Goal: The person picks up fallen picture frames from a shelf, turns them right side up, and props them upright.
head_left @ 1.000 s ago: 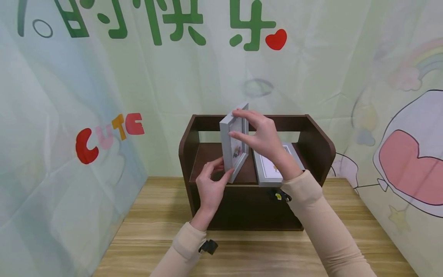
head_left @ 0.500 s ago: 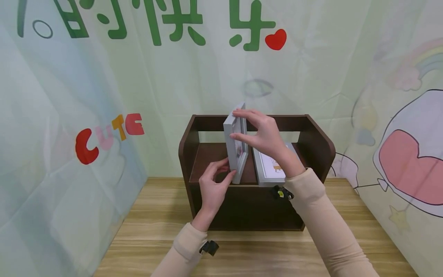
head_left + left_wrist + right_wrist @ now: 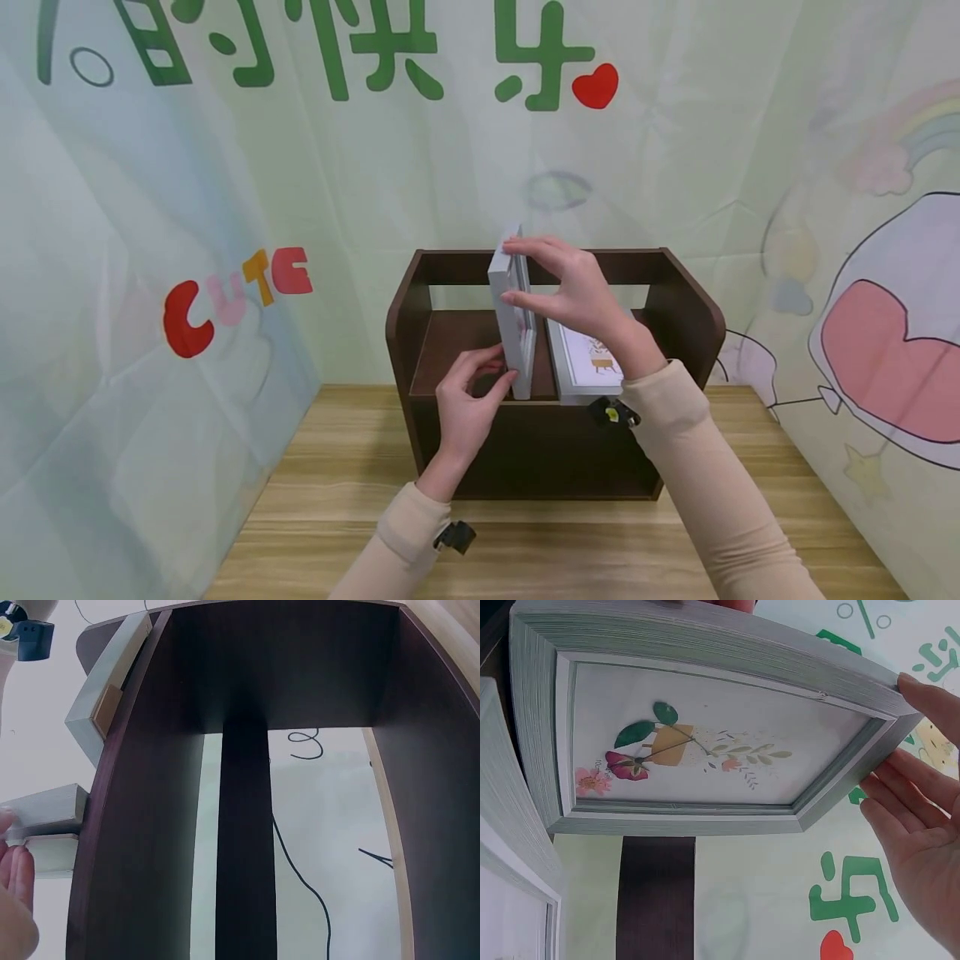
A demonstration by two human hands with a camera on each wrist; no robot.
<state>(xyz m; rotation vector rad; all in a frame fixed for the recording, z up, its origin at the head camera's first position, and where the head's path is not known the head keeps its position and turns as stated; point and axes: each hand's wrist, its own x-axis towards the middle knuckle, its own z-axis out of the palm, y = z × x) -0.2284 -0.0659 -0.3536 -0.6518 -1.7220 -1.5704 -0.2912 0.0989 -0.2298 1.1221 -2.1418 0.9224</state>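
Observation:
A grey picture frame [image 3: 513, 321] stands upright on the top shelf of a dark brown shelf unit [image 3: 555, 450], almost edge-on to the head view. My left hand [image 3: 467, 408] pinches its lower near edge, with the thumb in front. My right hand [image 3: 573, 283] holds the upper part, fingers over the top and thumb along the near edge. In the right wrist view, the frame's face [image 3: 727, 772] shows a dried rose, green leaves and a pink flower on white. To the right, a second grey picture frame [image 3: 588, 358] lies flat, partly behind my right forearm.
The shelf unit has raised side panels [image 3: 686, 325] and a back rail [image 3: 450, 268]. It stands on a wood-grain table [image 3: 337, 500]. A printed cloth backdrop [image 3: 360, 192] surrounds the table on the back and both sides.
The upright picture frame has turned more edge-on, and its lower near edge has shifted right. My left hand moved right with it. My right hand stays near the top, its forearm slightly further right.

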